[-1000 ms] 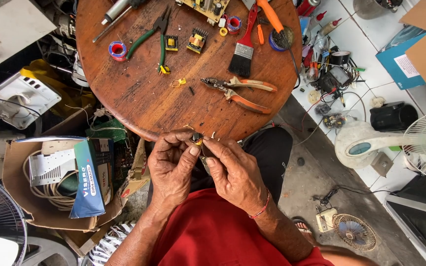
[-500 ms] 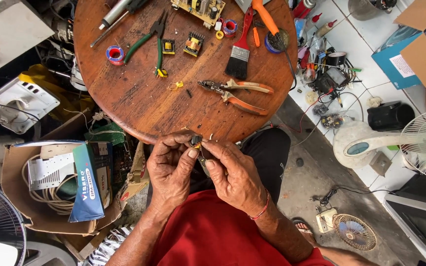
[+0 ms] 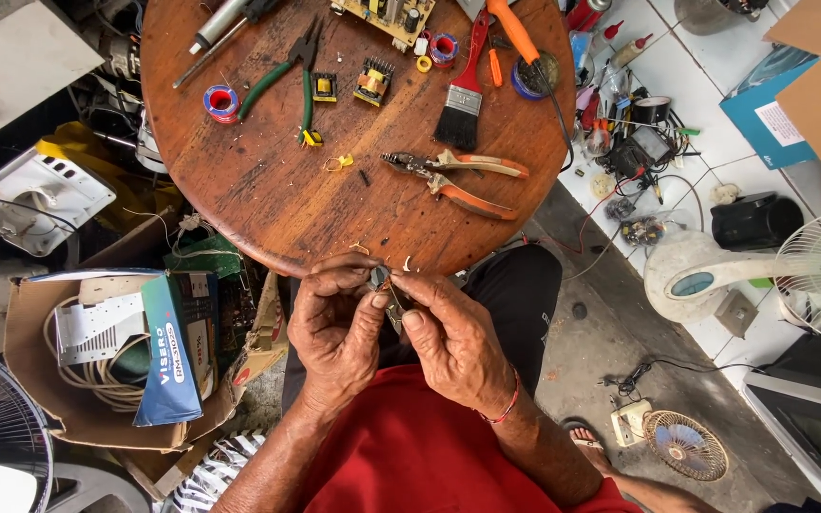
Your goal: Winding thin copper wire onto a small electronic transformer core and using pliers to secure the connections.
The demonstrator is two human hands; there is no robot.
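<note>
My left hand [image 3: 334, 328] and my right hand [image 3: 453, 337] meet just below the near edge of the round wooden table [image 3: 268, 199]. Between the fingertips of both sits a small dark electronic part [image 3: 382, 283] with thin metal legs; most of it is hidden by my fingers. On the table above lie orange-handled pliers [image 3: 458, 179], green-handled pliers [image 3: 287, 81], a paintbrush [image 3: 463, 95] with a red handle, two small yellow-and-black transformers [image 3: 372, 84] and a circuit board [image 3: 387, 14].
A red tape roll [image 3: 221, 101] lies at the table's left. An open cardboard box [image 3: 97, 351] with cables and a blue carton stands on the floor at left. A white fan [image 3: 810, 275] is at right; tools, wires and a meter [image 3: 643, 147] litter the white tiles.
The view has shifted slightly; my hands stay together on the small part, with the fingers turning it a little. Nothing on the table has moved.
</note>
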